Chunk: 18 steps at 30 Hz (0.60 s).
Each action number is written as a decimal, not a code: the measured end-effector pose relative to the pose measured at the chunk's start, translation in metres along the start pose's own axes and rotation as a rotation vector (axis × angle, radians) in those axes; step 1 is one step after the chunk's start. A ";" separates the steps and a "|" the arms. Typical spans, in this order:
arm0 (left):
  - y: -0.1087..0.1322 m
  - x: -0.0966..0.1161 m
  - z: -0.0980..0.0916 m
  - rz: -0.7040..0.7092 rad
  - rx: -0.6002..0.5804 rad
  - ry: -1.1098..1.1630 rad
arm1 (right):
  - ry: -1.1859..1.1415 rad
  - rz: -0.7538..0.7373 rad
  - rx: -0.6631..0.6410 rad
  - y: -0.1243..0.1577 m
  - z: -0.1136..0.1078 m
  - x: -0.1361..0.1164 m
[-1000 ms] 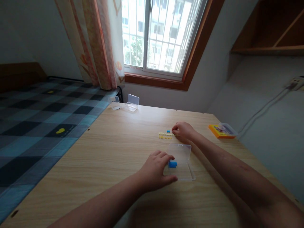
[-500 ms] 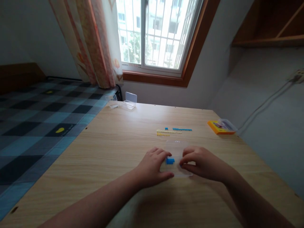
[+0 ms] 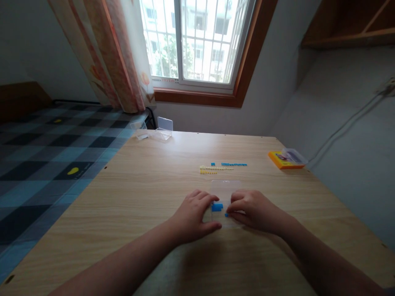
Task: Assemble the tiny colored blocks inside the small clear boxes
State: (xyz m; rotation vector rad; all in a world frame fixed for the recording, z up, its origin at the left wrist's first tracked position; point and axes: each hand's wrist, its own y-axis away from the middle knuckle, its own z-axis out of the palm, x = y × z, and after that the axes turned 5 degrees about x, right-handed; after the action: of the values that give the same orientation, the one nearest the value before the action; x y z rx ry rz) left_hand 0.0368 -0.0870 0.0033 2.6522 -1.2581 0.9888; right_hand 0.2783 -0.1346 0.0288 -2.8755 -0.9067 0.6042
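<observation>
An open clear plastic box point(image 3: 225, 224) lies on the table in front of me, with its lid tilted back on the far side. My left hand point(image 3: 196, 213) is wrapped round the left end of the box, fingers on the far side and thumb on the near side. Several blue pieces point(image 3: 217, 207), like small building blocks, sit together inside at the left. Over the right part of the box, my right hand point(image 3: 248, 207) pinches a small blue block point(image 3: 226, 215) between thumb and fingertips.
Beyond the box are rows of blue pieces point(image 3: 233, 164), pale pieces point(image 3: 216, 168) and yellow pieces point(image 3: 208, 173). An orange and yellow box point(image 3: 285, 159) stands at the right edge. Another open clear box point(image 3: 163, 133) is at the far left corner of the table point(image 3: 138, 185).
My right hand has moved slightly left over the box, and the small blue block in its fingers shows more clearly. My left hand keeps its grip. The whole view has shifted a little.
</observation>
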 end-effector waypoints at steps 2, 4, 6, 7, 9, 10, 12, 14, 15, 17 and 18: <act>0.000 0.001 -0.001 -0.005 -0.006 0.005 | -0.010 -0.033 -0.015 0.001 -0.002 0.003; 0.000 0.002 -0.001 -0.008 -0.007 0.006 | -0.004 -0.051 -0.035 0.001 -0.001 0.005; 0.000 0.001 -0.001 -0.009 -0.004 0.004 | -0.007 -0.058 -0.052 0.001 0.001 0.007; 0.000 0.001 0.000 -0.008 -0.002 0.003 | -0.015 -0.057 -0.054 0.001 0.002 0.007; 0.000 0.000 0.000 0.000 -0.001 0.000 | -0.028 -0.040 -0.043 -0.001 0.004 0.007; 0.000 0.000 0.001 0.002 0.000 -0.001 | -0.030 -0.029 -0.034 -0.001 0.005 0.007; 0.000 0.000 0.001 0.003 0.004 -0.001 | -0.034 -0.014 -0.016 -0.002 0.007 0.006; 0.000 0.000 0.001 0.003 0.010 0.002 | -0.042 -0.008 0.000 -0.003 0.008 0.005; 0.001 0.000 0.001 0.004 0.013 0.004 | -0.047 -0.007 0.006 -0.003 0.008 0.005; 0.001 -0.001 0.001 0.007 0.012 0.005 | -0.051 -0.006 0.015 -0.003 0.008 0.005; 0.001 -0.001 0.001 0.009 0.012 0.004 | -0.049 -0.004 0.016 -0.003 0.008 0.005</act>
State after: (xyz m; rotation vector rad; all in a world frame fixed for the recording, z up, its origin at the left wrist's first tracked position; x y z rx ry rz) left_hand 0.0364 -0.0872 0.0016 2.6540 -1.2691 1.0055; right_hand 0.2770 -0.1302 0.0200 -2.8560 -0.9091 0.6819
